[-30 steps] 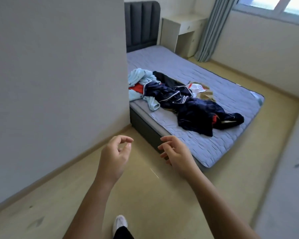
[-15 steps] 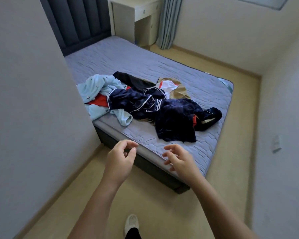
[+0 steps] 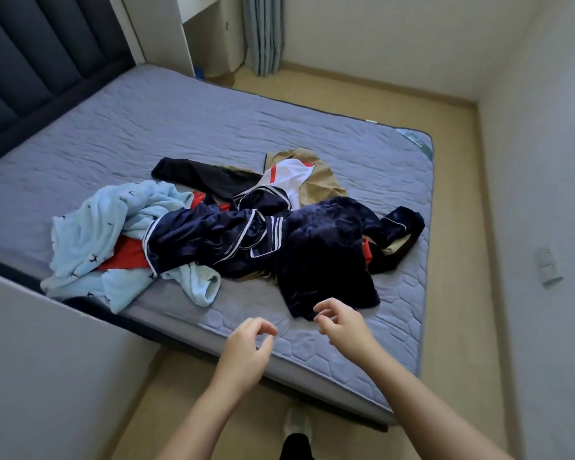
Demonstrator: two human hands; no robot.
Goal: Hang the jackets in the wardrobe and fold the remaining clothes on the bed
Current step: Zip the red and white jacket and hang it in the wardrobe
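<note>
— While the heap of clothes [image 3: 246, 240] sprawls over the near half of the bed [image 3: 180, 121], which way does it run?

— Long axis along the near edge, from the headboard [image 3: 30, 61] side towards the foot. At the foot end is a navy velvet garment [image 3: 326, 254], its hem pointing at the near edge. A navy satin jacket [image 3: 200, 240] with white stripes sits mid-heap. At the headboard end a light blue fleece [image 3: 113, 224] reaches the near edge, with a red garment [image 3: 127, 258] tucked into it.

— And behind?

— A black garment [image 3: 203, 175], a tan garment [image 3: 322, 184] and a white-and-red piece [image 3: 291, 177], all towards the bed's middle.

— Anything in the way?

— A pale wall panel [image 3: 47, 360] cuts across the near corner by the fleece. A white cabinet [image 3: 196, 31] and a curtain [image 3: 263, 31] stand past the far edge, and there's a wall switch [image 3: 550, 268] on the right.

— Hands?

— Both arms are stretched over the near edge. The left hand [image 3: 246, 350] has loosely curled fingers, thumb close to forefinger, and holds nothing. The right hand [image 3: 342, 323] is equally loose and empty, its fingertips [image 3: 317, 315] just beside the velvet hem. Whether they touch it, I can't tell.
</note>
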